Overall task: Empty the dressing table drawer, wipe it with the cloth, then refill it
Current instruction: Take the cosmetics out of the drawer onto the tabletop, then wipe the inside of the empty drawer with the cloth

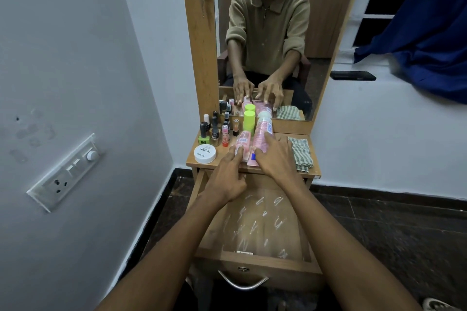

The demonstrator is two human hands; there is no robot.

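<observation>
The open drawer (255,225) gapes wide from above, holding only a clear liner (255,219) on its floor; its front wall and metal handle (243,283) bar a low approach from the near side. The bench (285,174) top is crowded: nail polish bottles (214,131) and a white jar (205,154) fill the left; pink bottles (262,136) and a green-capped bottle (248,121) lie mid-top under the left hand (227,177) and right hand (275,159); the striped cloth (302,154) takes the right edge. The mirror (278,33) closes the back, the wall (75,83) the left; the right side lies open.
</observation>
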